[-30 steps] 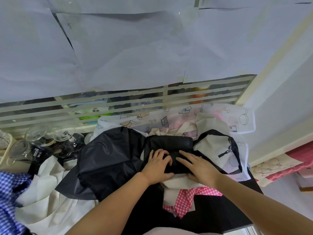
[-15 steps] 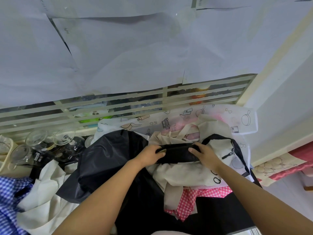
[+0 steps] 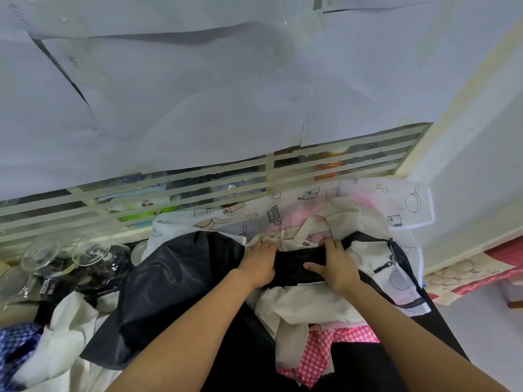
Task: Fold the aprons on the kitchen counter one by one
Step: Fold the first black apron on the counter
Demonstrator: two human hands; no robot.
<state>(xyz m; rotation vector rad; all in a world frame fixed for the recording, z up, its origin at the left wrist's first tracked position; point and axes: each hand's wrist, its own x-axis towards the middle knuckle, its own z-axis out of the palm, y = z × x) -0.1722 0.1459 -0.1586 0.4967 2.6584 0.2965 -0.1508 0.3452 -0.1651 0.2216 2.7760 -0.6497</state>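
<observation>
Between left hand (image 3: pixel 259 264), right hand (image 3: pixel 338 267): seemingly folded apron (image 3: pixel 294 265).

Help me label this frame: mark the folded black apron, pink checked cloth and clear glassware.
folded black apron (image 3: pixel 294 264): head view, its middle.
pink checked cloth (image 3: pixel 317 353): head view, lower part.
clear glassware (image 3: pixel 92 247): head view, round disc.

My left hand (image 3: pixel 259 263) and right hand (image 3: pixel 336 264) no longer lie flat side by side on the folded black apron (image 3: pixel 294 264). They now grip it apart, one at each end: the left curls round the left end, the right has fingers over the far edge and thumb on the near side. The apron now shows as a narrower band, not a broad rectangle, and more cream apron (image 3: pixel 308 304) shows below it at centre frame.
</observation>
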